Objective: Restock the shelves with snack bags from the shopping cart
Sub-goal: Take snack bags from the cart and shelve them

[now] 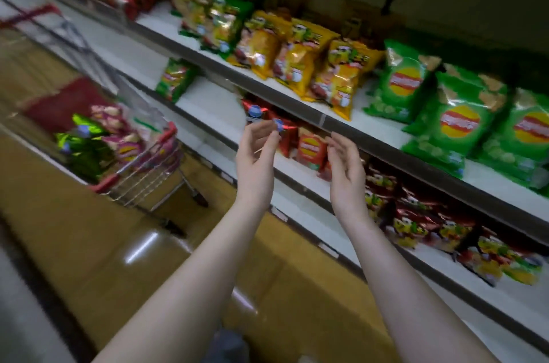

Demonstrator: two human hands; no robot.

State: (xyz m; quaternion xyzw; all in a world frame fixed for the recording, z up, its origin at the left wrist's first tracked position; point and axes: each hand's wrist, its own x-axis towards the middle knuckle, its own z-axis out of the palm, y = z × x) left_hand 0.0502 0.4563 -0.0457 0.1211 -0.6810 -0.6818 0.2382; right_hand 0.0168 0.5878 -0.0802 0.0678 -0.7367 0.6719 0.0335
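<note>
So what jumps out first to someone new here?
The left hand and right hand, raised loose-fingered before the red bags, no bag in either. Behind them, bright green bags at right and yellow bags at centre fill the upper shelf; the shopping cart, with bags inside, stands at left.

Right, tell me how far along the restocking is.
Done: green bags, yellow bags and red bags line the shelves. In hand: nothing; left hand and right hand hover open by the red bags. Left: the cart holds more snack bags, and shelf gaps show.
</note>
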